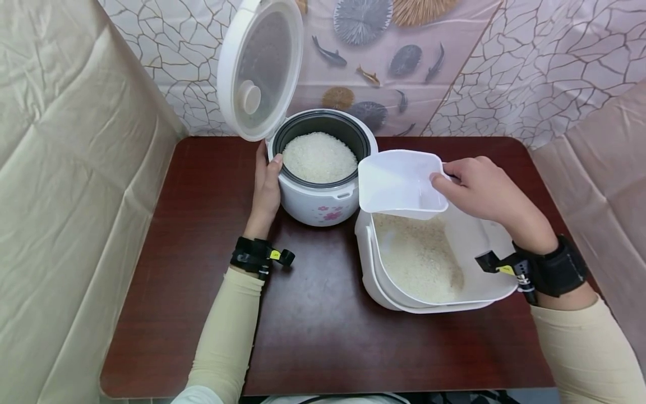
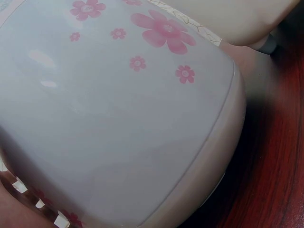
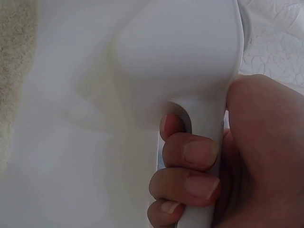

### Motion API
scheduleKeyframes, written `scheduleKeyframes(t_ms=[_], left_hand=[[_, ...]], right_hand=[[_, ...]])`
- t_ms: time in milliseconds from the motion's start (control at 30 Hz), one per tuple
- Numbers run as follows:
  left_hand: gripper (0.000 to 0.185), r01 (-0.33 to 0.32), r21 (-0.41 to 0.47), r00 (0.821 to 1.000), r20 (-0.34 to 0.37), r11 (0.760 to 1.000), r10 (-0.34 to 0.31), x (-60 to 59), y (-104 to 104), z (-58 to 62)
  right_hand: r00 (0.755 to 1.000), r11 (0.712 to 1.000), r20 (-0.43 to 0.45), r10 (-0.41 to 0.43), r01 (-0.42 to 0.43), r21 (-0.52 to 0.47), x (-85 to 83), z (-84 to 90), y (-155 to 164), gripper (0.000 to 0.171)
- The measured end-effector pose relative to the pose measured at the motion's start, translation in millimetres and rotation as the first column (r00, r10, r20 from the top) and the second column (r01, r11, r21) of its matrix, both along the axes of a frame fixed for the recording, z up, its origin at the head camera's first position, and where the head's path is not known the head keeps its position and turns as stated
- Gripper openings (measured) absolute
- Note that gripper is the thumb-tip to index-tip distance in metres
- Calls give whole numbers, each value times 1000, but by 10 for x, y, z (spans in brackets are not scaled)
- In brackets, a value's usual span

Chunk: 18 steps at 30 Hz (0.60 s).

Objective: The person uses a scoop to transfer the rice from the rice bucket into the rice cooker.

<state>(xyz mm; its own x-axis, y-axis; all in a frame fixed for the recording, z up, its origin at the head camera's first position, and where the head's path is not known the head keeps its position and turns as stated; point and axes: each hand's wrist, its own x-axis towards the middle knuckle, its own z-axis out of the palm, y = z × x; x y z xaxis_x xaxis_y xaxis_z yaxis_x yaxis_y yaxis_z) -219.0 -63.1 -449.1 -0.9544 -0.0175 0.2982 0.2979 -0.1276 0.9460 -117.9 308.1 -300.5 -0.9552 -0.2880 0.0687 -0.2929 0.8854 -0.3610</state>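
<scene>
A white rice cooker with pink flowers stands on the table, its lid raised. White rice lies inside its dark inner pot. My left hand rests against the cooker's left side, thumb by the rim; its fingertips are partly hidden. My right hand grips the handle of a white scoop, fingers curled round it in the right wrist view. The scoop is above the far edge of a white rice bin, just right of the cooker. No rice shows in the scoop.
Inside the bin, rice covers the left part of the floor. The dark red table carries both containers. A patterned cloth hangs behind, close to the raised lid, with pale cloth walls on the sides.
</scene>
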Motion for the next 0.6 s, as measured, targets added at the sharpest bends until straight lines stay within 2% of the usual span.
scheduleKeyframes(t_ms=[133, 267, 433, 600], left_hand=[[87, 11, 1, 1000, 13, 1000, -11, 33, 0, 20], [85, 18, 5, 1000, 14, 1000, -18, 119, -2, 138], [86, 13, 14, 1000, 4, 1000, -13, 237, -1, 308], [86, 18, 8, 1000, 14, 1000, -18, 248, 8, 345]], right_hand=[[1000, 1000, 13, -6, 6, 13, 15, -2, 20, 40], [1000, 999, 1, -9, 9, 47, 25, 15, 57, 43], [1000, 996, 2, 9, -9, 87, 80, 59, 131, 34], [998, 987, -35, 56, -50, 155, 159, 153, 157, 28]])
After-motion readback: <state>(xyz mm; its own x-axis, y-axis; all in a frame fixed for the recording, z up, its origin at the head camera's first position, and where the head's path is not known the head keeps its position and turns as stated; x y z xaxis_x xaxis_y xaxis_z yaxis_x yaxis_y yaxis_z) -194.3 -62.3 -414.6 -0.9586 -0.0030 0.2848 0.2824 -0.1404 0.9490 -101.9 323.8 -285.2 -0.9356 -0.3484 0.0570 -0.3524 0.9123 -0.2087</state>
